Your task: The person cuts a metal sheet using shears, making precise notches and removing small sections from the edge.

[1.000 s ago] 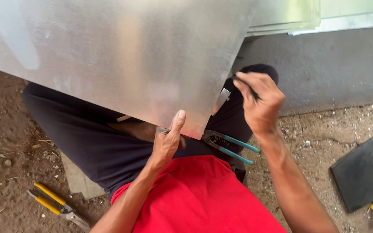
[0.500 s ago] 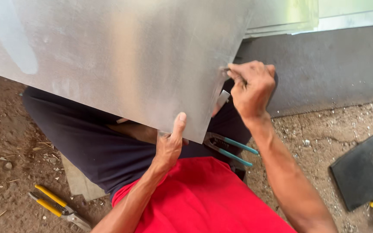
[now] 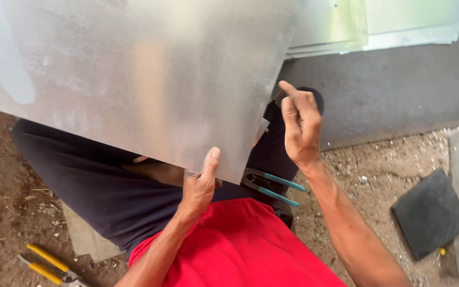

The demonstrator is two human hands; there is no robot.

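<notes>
A: Where did the galvanised metal sheet lie relative to the hands?

B: It rested across the lap, stretching up and away to the left. The left hand pinched its near bottom edge, thumb on top, clamped on the sheet.

A: And the right hand?

B: It was curled just off the sheet's right edge; whether it gripped anything, I could not tell. The hands stood apart, the left one nearer the body.

A: Any tools?

B: Teal-handled snips lay on the lap under the corner, just beside the left hand; yellow-handled snips lay well apart on the dirt.
</notes>
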